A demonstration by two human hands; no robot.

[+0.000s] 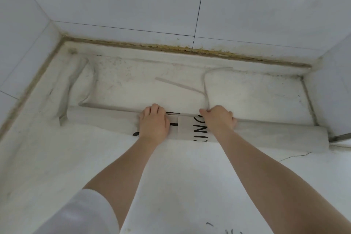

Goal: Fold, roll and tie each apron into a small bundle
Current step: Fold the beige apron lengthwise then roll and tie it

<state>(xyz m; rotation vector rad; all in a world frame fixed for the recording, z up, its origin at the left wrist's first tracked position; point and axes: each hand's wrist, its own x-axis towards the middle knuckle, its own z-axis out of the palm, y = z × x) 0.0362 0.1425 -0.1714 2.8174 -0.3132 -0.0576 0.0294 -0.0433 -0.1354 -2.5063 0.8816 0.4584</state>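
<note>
A: How many aprons are there?

B: One apron [256, 131], pale, partly rolled into a long tube from 9 o'clock to 3 o'clock across the tabletop [171, 176]. One flat end of it still lies unrolled toward 1 o'clock.

A: And straps?

B: I count two: one strap [178, 85] lying loose toward 12 o'clock, and one wider band [76, 80] bunched toward 10 o'clock.

A: Hands?

B: Two. One left hand [153, 122] and one right hand [219, 118], each with its grip curled over the roll near the centre.

A: Sleeves?

B: One white sleeve [83, 214], at 7 o'clock.

A: Printed labels?

B: One patch of black lettering [203, 129] between the hands; I can't read it.
</note>
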